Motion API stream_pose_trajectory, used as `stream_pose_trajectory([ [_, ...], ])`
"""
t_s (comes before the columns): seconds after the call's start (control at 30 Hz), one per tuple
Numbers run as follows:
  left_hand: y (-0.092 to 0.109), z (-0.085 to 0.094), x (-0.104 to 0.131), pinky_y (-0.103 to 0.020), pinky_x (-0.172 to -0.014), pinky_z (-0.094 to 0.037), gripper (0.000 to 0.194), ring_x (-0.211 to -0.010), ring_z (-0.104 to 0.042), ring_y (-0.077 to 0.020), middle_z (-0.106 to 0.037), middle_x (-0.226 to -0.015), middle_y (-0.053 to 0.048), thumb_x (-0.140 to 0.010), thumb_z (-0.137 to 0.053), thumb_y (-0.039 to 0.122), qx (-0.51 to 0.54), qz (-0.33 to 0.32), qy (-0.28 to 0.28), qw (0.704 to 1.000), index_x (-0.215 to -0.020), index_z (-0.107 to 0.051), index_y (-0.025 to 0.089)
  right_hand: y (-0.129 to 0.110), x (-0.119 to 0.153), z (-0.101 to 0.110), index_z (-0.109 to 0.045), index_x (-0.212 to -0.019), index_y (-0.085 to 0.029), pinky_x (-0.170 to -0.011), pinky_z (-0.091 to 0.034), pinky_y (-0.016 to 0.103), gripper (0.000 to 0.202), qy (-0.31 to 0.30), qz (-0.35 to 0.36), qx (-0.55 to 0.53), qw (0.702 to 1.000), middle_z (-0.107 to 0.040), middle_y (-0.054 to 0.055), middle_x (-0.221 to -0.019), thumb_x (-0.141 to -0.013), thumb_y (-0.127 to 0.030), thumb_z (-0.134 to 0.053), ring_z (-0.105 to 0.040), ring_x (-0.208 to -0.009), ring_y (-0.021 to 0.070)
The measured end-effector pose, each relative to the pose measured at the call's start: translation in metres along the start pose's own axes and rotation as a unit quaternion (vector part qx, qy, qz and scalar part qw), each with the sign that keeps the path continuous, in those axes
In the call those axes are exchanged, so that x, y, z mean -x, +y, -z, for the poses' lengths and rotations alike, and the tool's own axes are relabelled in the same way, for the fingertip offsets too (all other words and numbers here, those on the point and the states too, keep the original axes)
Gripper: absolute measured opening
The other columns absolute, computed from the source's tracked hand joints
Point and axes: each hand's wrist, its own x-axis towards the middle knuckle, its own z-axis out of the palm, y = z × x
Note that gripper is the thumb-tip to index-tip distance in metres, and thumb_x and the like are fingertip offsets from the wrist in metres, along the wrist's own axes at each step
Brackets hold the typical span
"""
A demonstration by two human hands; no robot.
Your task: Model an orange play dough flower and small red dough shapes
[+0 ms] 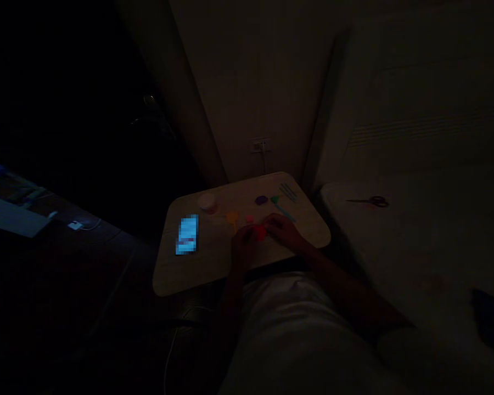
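Observation:
In dim light, a small red piece point(260, 232), its kind too dark to make out, is between my two hands over the table point(214, 269). My left hand point(243, 241) is closed at its left side. From the right, my right hand point(278, 225) pinches at its upper edge. Just beyond my hands lie a small pink piece point(250, 219) and an orange flat-headed piece with a stem point(232, 218). A purple lump point(261, 200) and a green-tipped tool with a light blue handle point(283, 209) are farther back.
A lit phone point(187, 235) lies at the table's left, near a round tub point(208, 203). Several thin sticks point(288, 192) lie at the back right corner. Scissors point(368, 202) rest on the pale bed-like surface to the right. A wall socket point(260, 145) holds a plugged cord.

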Motion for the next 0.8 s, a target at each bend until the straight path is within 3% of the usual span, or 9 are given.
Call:
stream_pose_trajectory([
  [0.23, -0.002, 0.0016, -0.0015, -0.042, -0.104, -0.052, 0.031, -0.111, -0.069, -0.0254, -0.075, -0.116, -0.011, -0.095, -0.059, 0.04, -0.033, -0.038, -0.027, 0.998, -0.11, -0.076, 0.019, 0.0003, 0.0004, 0.0006, -0.066, -0.082, -0.02, -0.064, -0.05, 0.027, 0.025, -0.01, -0.009, 0.017, 1.0, -0.068, 0.0, -0.074, -0.078, -0.042, -0.078, -0.061, -0.068, 0.0151],
  [0.4, -0.0037, -0.0001, -0.0017, -0.042, -0.11, -0.047, 0.035, -0.123, -0.063, -0.0262, -0.069, -0.13, -0.011, -0.088, -0.069, 0.036, -0.041, -0.043, -0.038, 0.997, -0.119, -0.071, 0.021, -0.0046, 0.0031, -0.0022, -0.07, -0.094, -0.02, -0.071, -0.053, 0.028, 0.031, -0.023, 0.0, 0.051, 0.998, -0.073, 0.003, -0.087, -0.077, -0.044, -0.081, -0.066, -0.077, 0.0167],
  [0.53, 0.0006, -0.0031, 0.0004, -0.036, -0.094, -0.054, 0.038, -0.107, -0.068, -0.0239, -0.072, -0.117, -0.009, -0.082, -0.076, 0.035, -0.002, -0.009, -0.017, 1.0, -0.117, -0.067, 0.021, -0.0065, 0.0047, -0.0039, -0.074, -0.101, -0.02, -0.078, -0.055, 0.032, 0.035, -0.036, 0.011, 0.039, 0.999, -0.076, 0.006, -0.098, -0.079, -0.046, -0.079, -0.069, -0.086, 0.02],
  [0.67, 0.0032, -0.0053, 0.0021, -0.029, -0.076, -0.054, 0.038, -0.083, -0.067, -0.0182, -0.07, -0.092, -0.003, -0.075, -0.082, 0.039, 0.023, 0.014, 0.011, 1.0, -0.1, -0.062, 0.02, -0.008, 0.0062, -0.0031, -0.077, -0.108, -0.021, -0.08, -0.057, 0.034, 0.04, -0.051, 0.001, 0.044, 0.998, -0.078, 0.008, -0.104, -0.08, -0.05, -0.079, -0.071, -0.093, 0.0237],
  [0.8, 0.0026, -0.0041, 0.0017, -0.026, -0.064, -0.05, 0.034, -0.069, -0.062, -0.0147, -0.068, -0.082, -0.002, -0.082, -0.074, 0.048, 0.058, 0.047, 0.01, 0.997, -0.094, -0.059, 0.02, -0.0081, 0.0064, -0.0015, -0.076, -0.12, -0.022, -0.087, -0.056, 0.036, 0.047, -0.088, 0.002, 0.036, 0.995, -0.076, 0.008, -0.115, -0.081, -0.05, -0.079, -0.071, -0.1, 0.0248],
])
